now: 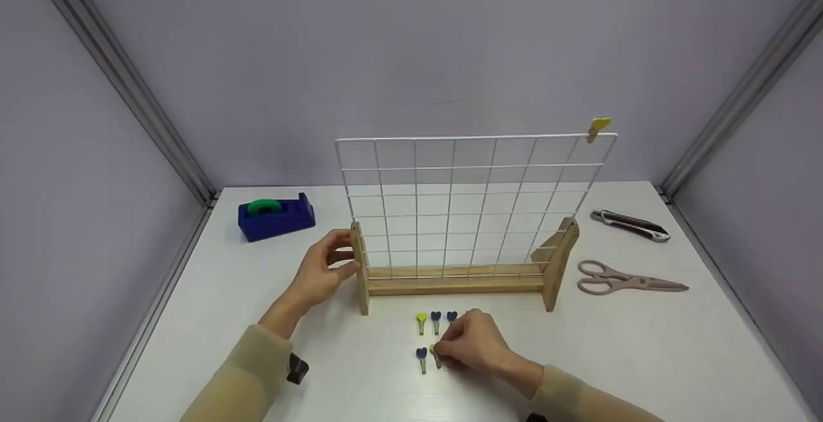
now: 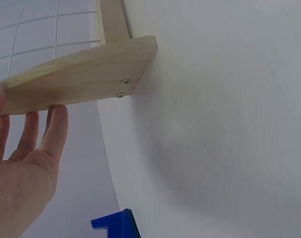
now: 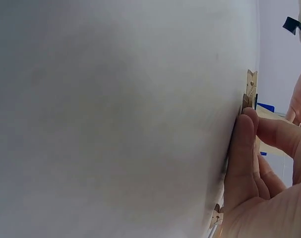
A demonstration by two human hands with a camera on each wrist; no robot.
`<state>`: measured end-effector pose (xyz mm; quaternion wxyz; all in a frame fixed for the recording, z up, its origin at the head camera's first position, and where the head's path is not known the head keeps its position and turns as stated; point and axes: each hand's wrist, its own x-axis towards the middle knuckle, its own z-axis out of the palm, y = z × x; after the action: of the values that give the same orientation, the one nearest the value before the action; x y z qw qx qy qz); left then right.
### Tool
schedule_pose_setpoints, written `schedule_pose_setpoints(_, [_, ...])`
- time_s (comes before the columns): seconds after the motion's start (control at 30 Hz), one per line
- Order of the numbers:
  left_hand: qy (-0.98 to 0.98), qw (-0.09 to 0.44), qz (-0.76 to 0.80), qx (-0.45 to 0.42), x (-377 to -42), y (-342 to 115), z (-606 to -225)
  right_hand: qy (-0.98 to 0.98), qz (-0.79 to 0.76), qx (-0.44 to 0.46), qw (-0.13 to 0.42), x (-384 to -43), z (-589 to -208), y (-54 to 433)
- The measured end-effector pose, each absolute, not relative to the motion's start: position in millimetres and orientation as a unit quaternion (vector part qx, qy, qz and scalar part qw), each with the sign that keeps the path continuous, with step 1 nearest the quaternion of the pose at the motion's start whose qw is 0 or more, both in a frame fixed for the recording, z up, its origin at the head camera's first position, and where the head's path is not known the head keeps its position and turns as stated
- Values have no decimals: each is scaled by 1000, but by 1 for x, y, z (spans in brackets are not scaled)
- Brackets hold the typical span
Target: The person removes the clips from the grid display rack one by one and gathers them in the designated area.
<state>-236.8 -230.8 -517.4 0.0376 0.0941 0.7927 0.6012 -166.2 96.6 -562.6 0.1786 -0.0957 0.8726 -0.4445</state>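
Observation:
A white wire grid (image 1: 476, 193) stands upright in a wooden stand (image 1: 456, 287). My left hand (image 1: 325, 271) holds the stand's left side panel (image 2: 81, 79), thumb on one face and fingers at the other. Low over the table, my right hand (image 1: 476, 341) pinches a small wooden clothespin (image 1: 438, 361) with a pale yellow heart; the fingers cover part of it. Beside it lies a blue-heart clothespin (image 1: 422, 359). Behind these are a yellow-heart clothespin (image 1: 421, 323) and two blue-heart ones, the right one (image 1: 452, 316) partly hidden. Another yellow-heart clothespin (image 1: 598, 127) is clipped on the grid's top right.
At the back left stands a blue tape dispenser (image 1: 276, 219) with a green roll. Scissors (image 1: 630, 280) lie right of the stand, and a utility knife (image 1: 630, 224) lies behind them. Pale walls enclose the white table (image 1: 360, 377) at the back and sides.

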Motion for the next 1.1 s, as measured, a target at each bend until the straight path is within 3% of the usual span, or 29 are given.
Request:
schedule_pose_setpoints(0.33, [797, 35, 596, 93, -238, -231, -517, 898, -395, -132, 140, -166, -555, 104])
schedule_pose_setpoints(0.5, [798, 38, 595, 89, -238, -230, -518, 891, -417, -143, 108, -171, -534, 124])
schedule_pose_setpoints(0.7, [797, 42, 596, 88, -240, -230, -518, 864, -482, -126, 76, -183, -458, 177])
schedule_pose_setpoints(0.9, [797, 34, 596, 88, -239, -236, -518, 799, -594, -83, -51, -198, -363, 227])
schedule_pose_setpoints(1.1, [798, 31, 596, 78, -237, -237, -518, 696, -696, -113, -135, -227, -307, 255])
